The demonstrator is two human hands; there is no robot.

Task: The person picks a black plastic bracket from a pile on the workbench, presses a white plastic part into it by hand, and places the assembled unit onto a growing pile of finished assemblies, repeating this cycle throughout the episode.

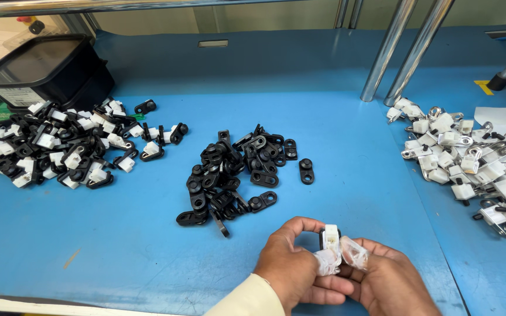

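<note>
Spanning the frame, blue worktable [335, 146] under steel rails [405, 47]

Both hands, left hand [291, 269] and right hand [390, 281], apparently pinch a white-and-black clip [330, 237].

**Hidden, cropped and unclear items: blue bench, head view**

- Left hand [291, 272]: wrist and cream sleeve cut off by the near edge.
- Right hand [389, 284]: heel cut off by the near edge; fingertips wrapped in clear film, blurred.
- Small white-and-black part [330, 237]: held between both hands, lower half hidden by the fingers; shape cannot be told.
- Pile of white-and-metal parts [469, 161]: far right, cropped by the right edge; single pieces too small to tell apart.
- Pile of black-and-white parts [60, 146]: left, partly cropped by the left edge.
- Black bin [48, 70]: far left, contents not seen through the glare on top.
- Two chrome posts [405, 50]: tops cut off by the far edge.
</note>
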